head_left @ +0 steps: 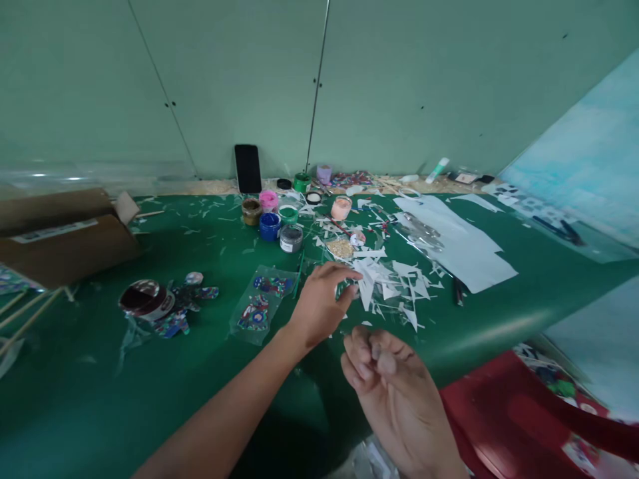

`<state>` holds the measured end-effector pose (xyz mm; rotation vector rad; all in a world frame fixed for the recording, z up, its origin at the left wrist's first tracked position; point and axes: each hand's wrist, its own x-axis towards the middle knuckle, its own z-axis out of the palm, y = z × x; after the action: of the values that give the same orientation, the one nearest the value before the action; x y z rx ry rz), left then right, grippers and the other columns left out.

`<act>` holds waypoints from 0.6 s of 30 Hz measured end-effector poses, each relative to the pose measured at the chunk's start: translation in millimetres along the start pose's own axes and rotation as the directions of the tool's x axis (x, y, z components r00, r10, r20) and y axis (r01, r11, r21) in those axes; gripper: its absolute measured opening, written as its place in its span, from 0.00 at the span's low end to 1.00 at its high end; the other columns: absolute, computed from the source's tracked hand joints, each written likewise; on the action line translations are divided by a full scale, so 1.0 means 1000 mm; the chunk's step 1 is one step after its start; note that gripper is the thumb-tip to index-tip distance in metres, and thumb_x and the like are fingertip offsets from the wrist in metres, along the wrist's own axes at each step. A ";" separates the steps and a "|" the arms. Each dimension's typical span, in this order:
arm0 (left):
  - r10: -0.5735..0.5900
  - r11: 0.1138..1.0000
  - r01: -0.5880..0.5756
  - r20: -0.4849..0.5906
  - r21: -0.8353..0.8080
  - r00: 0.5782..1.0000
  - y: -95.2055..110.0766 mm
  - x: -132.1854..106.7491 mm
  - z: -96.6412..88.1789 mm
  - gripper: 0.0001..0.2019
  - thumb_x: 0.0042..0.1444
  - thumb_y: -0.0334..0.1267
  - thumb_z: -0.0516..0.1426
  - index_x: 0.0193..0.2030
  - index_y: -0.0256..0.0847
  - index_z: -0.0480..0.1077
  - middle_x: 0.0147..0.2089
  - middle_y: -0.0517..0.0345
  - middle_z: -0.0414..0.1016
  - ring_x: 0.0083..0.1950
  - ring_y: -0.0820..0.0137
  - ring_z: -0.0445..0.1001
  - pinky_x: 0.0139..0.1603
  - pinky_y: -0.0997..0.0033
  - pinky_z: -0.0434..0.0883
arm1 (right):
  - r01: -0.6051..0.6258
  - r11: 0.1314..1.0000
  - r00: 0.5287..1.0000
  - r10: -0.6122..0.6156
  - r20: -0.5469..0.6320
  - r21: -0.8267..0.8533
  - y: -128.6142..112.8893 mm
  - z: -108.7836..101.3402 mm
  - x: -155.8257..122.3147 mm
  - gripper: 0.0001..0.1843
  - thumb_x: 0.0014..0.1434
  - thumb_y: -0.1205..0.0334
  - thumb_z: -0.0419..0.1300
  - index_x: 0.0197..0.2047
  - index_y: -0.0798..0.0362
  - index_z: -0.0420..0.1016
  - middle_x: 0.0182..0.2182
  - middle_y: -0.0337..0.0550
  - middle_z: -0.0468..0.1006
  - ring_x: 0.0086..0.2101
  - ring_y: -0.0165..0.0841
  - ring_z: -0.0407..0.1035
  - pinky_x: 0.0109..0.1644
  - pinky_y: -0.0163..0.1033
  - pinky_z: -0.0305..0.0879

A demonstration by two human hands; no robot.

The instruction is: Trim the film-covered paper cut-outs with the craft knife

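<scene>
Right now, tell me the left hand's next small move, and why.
Probably close the left hand, thumb and forefinger, on the clear film at the edge of the white paper scraps. Those fingers are spread just over it, and the right hand is curled shut, nearer the body.

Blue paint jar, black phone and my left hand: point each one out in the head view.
blue paint jar (269,229): head view, on its front wall.
black phone (247,168): head view, middle of its dark screen.
left hand (319,303): head view, back of the hand.
</scene>
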<state>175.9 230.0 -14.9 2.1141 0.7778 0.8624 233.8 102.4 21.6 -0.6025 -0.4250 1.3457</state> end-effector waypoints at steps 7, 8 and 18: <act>-0.180 0.968 0.178 0.004 -0.178 0.984 0.007 -0.009 -0.018 0.08 0.59 0.36 0.55 0.40 0.44 0.76 0.39 0.59 0.79 0.35 0.70 0.72 0.34 0.71 0.68 | 0.033 0.990 0.997 -0.042 -0.061 -0.139 0.002 0.003 0.004 0.08 0.45 0.57 0.74 0.23 0.49 0.81 0.22 0.37 0.72 0.22 0.24 0.62 0.24 0.30 0.61; -0.203 0.967 0.201 0.006 -0.157 0.979 0.006 -0.011 -0.020 0.08 0.59 0.37 0.55 0.39 0.44 0.76 0.37 0.59 0.79 0.33 0.70 0.72 0.32 0.72 0.67 | 0.055 0.980 0.995 -0.070 -0.074 -0.190 0.001 0.000 0.004 0.08 0.45 0.56 0.74 0.23 0.48 0.81 0.23 0.38 0.73 0.22 0.24 0.62 0.24 0.31 0.61; -0.218 0.950 0.205 0.031 0.237 0.975 0.002 -0.007 -0.035 0.07 0.58 0.34 0.54 0.40 0.42 0.73 0.39 0.53 0.79 0.27 0.69 0.73 0.25 0.70 0.68 | -0.054 0.067 0.800 -0.594 -0.084 -0.996 -0.047 -0.078 0.007 0.10 0.53 0.51 0.65 0.32 0.48 0.83 0.29 0.42 0.81 0.23 0.32 0.65 0.25 0.37 0.60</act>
<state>145.5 237.0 2.0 2.1942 1.0988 0.6185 318.9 92.0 -10.4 -1.8786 -0.9870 0.2037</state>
